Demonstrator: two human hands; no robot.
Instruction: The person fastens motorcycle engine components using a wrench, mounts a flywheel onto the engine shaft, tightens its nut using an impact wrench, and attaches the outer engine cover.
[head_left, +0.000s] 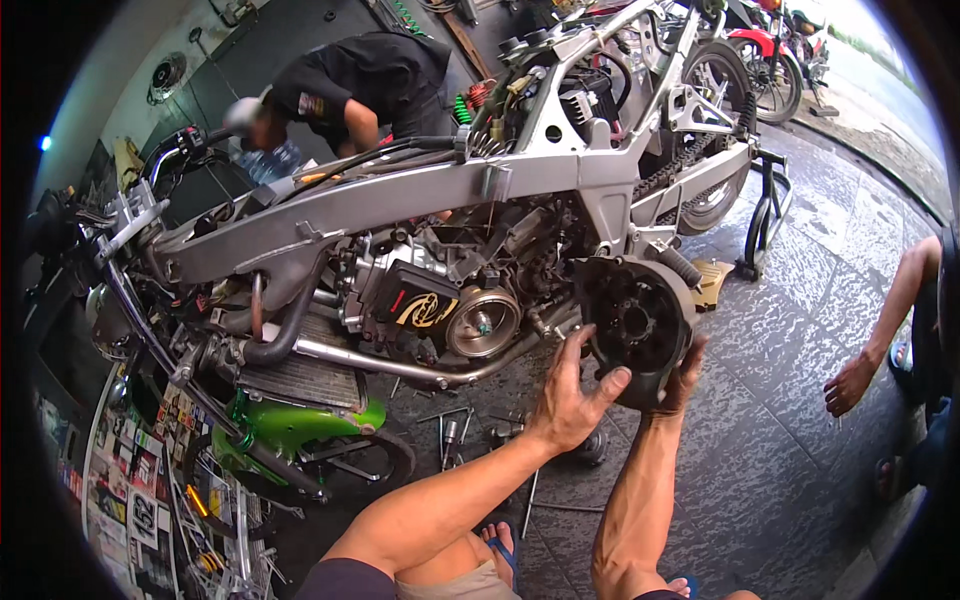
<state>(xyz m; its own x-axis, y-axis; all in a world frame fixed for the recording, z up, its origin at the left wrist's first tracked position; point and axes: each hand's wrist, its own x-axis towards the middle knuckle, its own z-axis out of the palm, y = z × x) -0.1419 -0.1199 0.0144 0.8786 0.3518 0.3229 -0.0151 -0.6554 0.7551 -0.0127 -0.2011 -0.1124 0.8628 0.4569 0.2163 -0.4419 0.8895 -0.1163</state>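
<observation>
A dark, round engine side cover [650, 385] is held up beside the motorcycle's engine, its hollow, ribbed inside facing me. My right hand [683, 385] cups it from below and along the lower right rim. At the cover's lower left rim is my left hand [572, 400], thumb towards the inside and fingers along the outer edge. Left of the cover, the engine [400, 262] shows a round silver flywheel [483, 322] on its exposed side. Above it runs the bike's grey frame [420, 195], with its body panels off.
Tools, including sockets [450, 436], lie on the dark tiled floor [790, 400]. A green fender [300, 432] stands at the lower left. Across the bike bends another person [360, 85]; a second person's hand [850, 385] hangs at the right. Behind the rear wheel stands a paddock stand [768, 215].
</observation>
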